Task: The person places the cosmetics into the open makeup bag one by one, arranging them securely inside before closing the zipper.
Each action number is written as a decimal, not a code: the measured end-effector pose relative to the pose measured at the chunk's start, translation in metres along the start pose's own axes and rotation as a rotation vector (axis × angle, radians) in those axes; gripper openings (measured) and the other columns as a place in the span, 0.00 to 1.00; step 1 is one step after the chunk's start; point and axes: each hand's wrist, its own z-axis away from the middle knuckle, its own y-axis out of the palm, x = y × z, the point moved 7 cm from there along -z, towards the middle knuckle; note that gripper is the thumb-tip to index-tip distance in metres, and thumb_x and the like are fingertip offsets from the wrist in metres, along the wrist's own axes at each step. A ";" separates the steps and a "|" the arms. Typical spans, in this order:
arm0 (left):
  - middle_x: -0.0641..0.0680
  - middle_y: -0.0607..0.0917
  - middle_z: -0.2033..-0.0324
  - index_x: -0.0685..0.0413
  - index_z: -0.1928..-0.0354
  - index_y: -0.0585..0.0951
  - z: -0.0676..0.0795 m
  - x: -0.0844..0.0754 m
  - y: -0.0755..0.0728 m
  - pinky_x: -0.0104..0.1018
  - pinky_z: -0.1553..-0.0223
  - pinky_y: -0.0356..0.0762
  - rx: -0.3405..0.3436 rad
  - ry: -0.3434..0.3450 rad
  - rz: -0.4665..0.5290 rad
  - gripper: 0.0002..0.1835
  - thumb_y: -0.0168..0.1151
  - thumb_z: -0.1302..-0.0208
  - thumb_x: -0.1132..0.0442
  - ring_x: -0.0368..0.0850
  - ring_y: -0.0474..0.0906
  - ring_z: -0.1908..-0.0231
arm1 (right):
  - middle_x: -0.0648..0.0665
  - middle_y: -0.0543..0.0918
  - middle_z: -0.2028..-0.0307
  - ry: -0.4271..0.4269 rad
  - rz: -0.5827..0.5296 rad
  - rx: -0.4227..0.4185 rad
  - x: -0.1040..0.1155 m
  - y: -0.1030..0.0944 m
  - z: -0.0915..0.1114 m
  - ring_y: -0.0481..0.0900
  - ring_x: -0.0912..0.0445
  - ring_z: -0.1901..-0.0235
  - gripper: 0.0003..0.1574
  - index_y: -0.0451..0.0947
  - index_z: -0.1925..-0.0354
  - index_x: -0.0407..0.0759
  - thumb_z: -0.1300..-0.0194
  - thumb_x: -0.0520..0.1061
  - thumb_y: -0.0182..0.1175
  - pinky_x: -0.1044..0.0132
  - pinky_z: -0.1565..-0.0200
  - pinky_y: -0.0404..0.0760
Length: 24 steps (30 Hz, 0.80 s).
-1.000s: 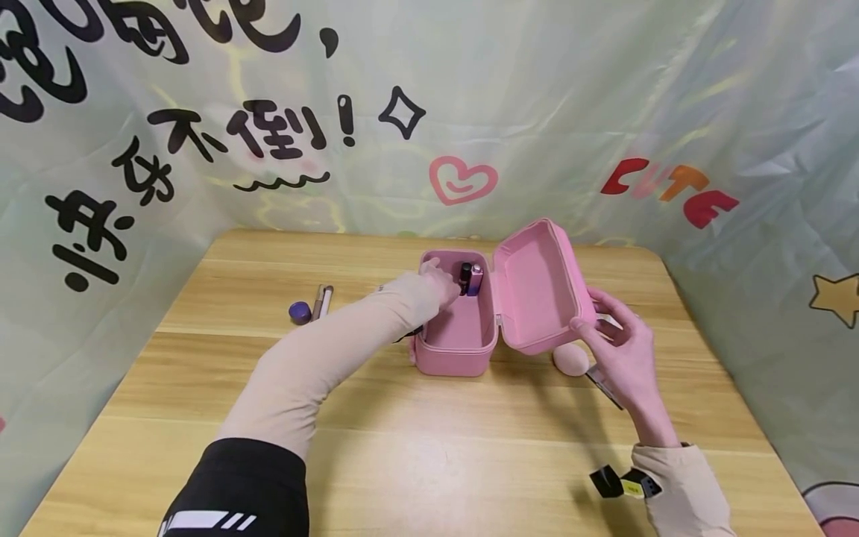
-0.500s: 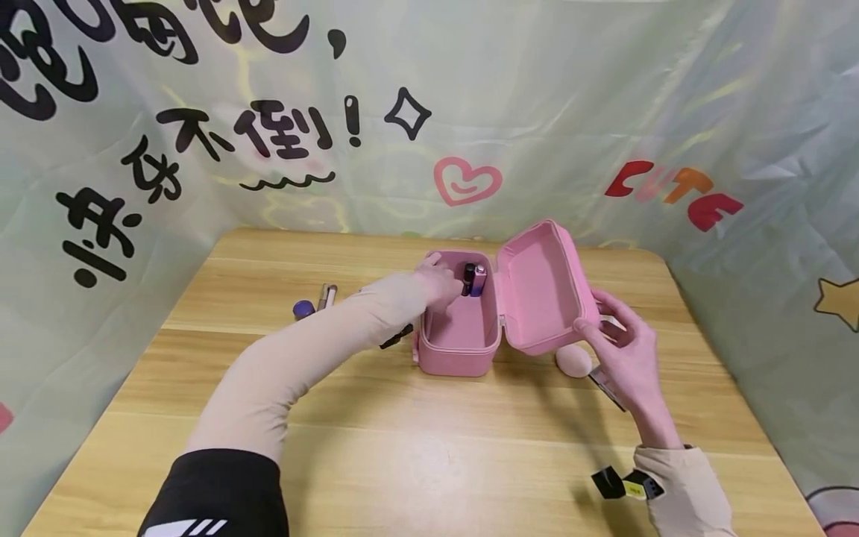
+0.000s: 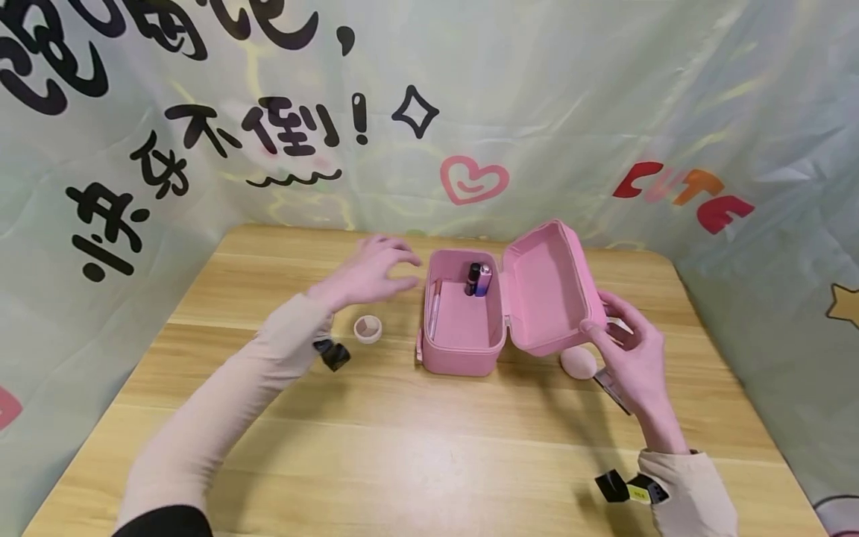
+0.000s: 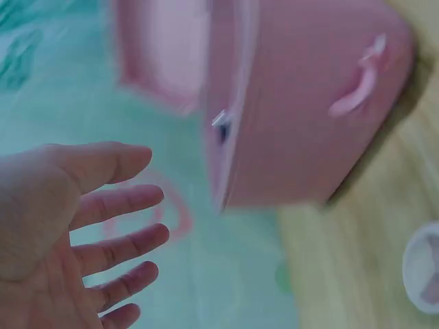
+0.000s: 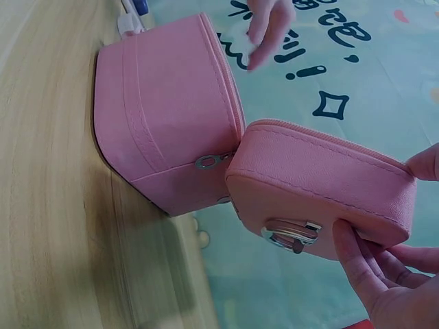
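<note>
My left hand [image 3: 367, 272] hovers left of the pink cosmetic case [image 3: 463, 362], its fingers spread and nothing in them. The left wrist view also has this hand [image 4: 82, 226] beside the case wall [image 4: 309, 103]. With thumb and fingers, my right hand [image 3: 634, 358] grips the edge of the case's raised lid [image 3: 545, 287]. Inside the case, a slim pen-like stick [image 3: 435, 309] lies along the left wall. A black-capped little bottle [image 3: 473, 278] and a shiny purple-pink tube [image 3: 484, 281] stand together near the far right corner.
On the wooden table [image 3: 403, 462], a small round container [image 3: 367, 329] sits left of the case. A pale round sponge [image 3: 579, 363] and a flat dark-edged item [image 3: 611, 389] lie under the lid side, partly behind my right hand. A printed curtain [image 3: 550, 112] stands behind.
My left hand has come out of the case and moved left, exposing the slim stick inside. The left arm now hides the purple item and sticks at left. My right hand keeps hold of the lid.
</note>
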 end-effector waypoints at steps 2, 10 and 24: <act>0.62 0.76 0.34 0.53 0.37 0.79 0.015 0.023 -0.008 0.62 0.25 0.52 -0.048 -0.052 0.071 0.23 0.61 0.30 0.51 0.63 0.64 0.29 | 0.53 0.81 0.60 0.006 -0.001 -0.003 -0.001 -0.001 0.001 0.85 0.66 0.65 0.27 0.76 0.39 0.34 0.37 0.29 0.62 0.79 0.63 0.82; 0.68 0.83 0.46 0.65 0.45 0.82 0.062 0.106 0.000 0.58 0.39 0.73 -0.082 -0.304 0.112 0.20 0.60 0.31 0.58 0.65 0.77 0.43 | 0.53 0.82 0.61 0.014 -0.044 -0.037 -0.003 -0.006 0.006 0.85 0.66 0.68 0.27 0.78 0.42 0.36 0.39 0.26 0.63 0.79 0.65 0.82; 0.57 0.87 0.69 0.55 0.75 0.83 0.076 0.132 0.045 0.38 0.71 0.70 -0.110 -0.495 0.054 0.06 0.68 0.41 0.64 0.50 0.78 0.69 | 0.54 0.82 0.60 -0.004 -0.026 -0.003 -0.001 -0.001 0.001 0.86 0.66 0.66 0.27 0.77 0.40 0.35 0.38 0.28 0.63 0.79 0.63 0.83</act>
